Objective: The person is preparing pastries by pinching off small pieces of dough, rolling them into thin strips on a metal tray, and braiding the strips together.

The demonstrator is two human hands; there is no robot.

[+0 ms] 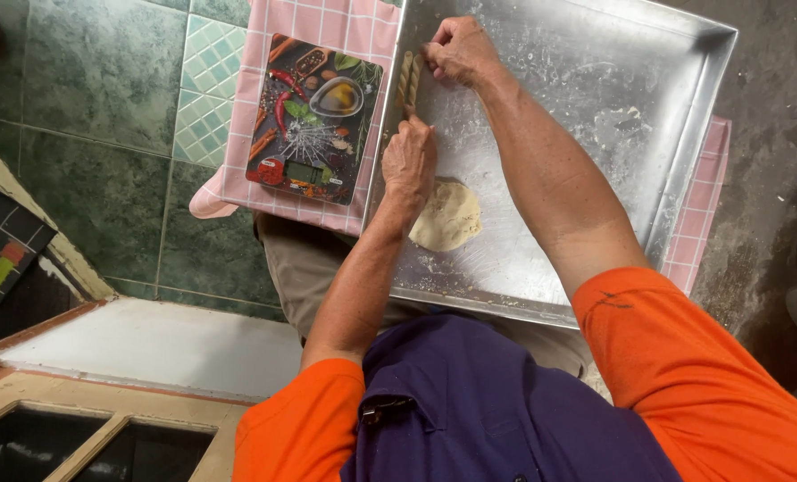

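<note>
Pinching the twisted dough rope (pixel 408 82) at both ends — right hand (pixel 459 49) closed on the far end, left hand (pixel 408 159) on the near — long axis running away, along the metal tray (pixel 595 134)'s left wall.

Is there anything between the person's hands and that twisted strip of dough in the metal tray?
Nothing visible. The left hand pinches the near end of the twisted dough, and the right hand holds its far end, by the tray's left wall.
</note>
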